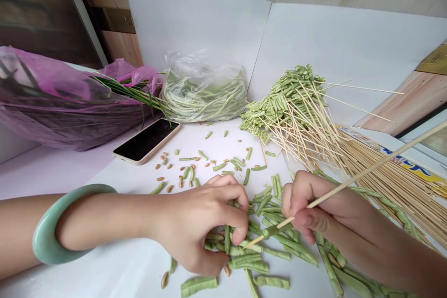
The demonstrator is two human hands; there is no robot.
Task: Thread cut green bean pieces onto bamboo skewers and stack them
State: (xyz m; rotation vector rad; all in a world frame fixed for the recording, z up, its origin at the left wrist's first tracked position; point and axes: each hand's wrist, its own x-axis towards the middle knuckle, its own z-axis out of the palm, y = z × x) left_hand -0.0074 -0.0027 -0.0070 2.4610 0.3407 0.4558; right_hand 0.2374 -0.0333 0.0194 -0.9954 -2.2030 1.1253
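My right hand (314, 209) pinches a thin bamboo skewer (349, 181), its point slanting down to the left. One short piece of green bean (274, 230) is threaded crosswise near the tip. My left hand (206, 223), with a green bangle above the wrist, is curled low over a heap of cut green beans (247, 260). A small green bean piece (227, 240) shows between its thumb and bent fingers; the exact contact is partly hidden. The skewer's tip lies close to the left fingertips, over the heap.
Behind are a phone (146, 141), a purple bag (70, 102), a clear bag of long beans (206, 93) and a pile of filled bean skewers (289, 98). Bare skewers (391, 181) lie along the right. Brown bean seeds (169, 188) and cut pieces are scattered on the white surface.
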